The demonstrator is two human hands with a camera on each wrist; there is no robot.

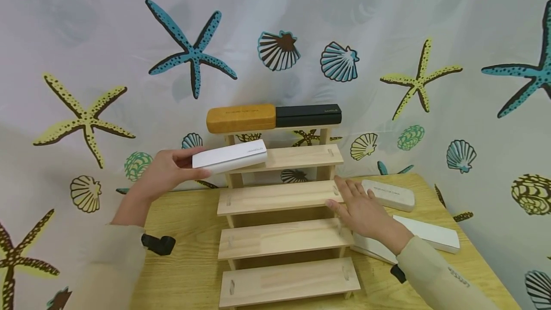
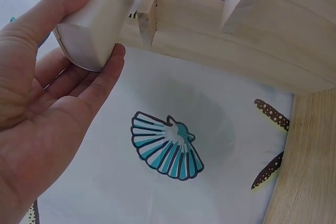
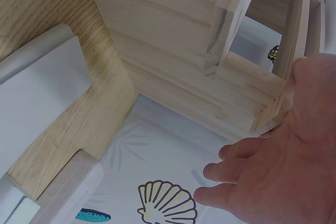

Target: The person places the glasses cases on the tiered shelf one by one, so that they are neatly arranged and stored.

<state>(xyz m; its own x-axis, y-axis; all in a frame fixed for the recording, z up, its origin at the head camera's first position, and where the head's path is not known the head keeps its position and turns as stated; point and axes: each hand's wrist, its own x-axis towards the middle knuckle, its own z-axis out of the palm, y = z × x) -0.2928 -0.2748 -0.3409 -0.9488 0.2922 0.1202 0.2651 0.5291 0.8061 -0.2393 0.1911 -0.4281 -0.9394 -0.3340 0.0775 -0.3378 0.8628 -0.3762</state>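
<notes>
Atop the rack (image 1: 280,197), closed cases (image 1: 270,117); left hand (image 1: 166,171) grips white case (image 1: 230,157).

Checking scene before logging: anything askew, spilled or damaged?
Mildly: the white case in the left hand is askew to the second step from the top, reaching past its left end. Being hand-held, that may mean little. No spill or damage visible.

The right hand (image 3: 278,166) reaches in from the right edge, fingers extended over the near edge of a wooden stand (image 3: 178,40), though whether it touches is hard to tell. At left, a white case (image 3: 44,95) lies on the desk (image 3: 113,77), with a beige case (image 3: 73,190) farther down beside a partly cropped white box (image 3: 14,203). A shell (image 3: 168,203) is printed on the pale cloth (image 3: 149,153).
</notes>
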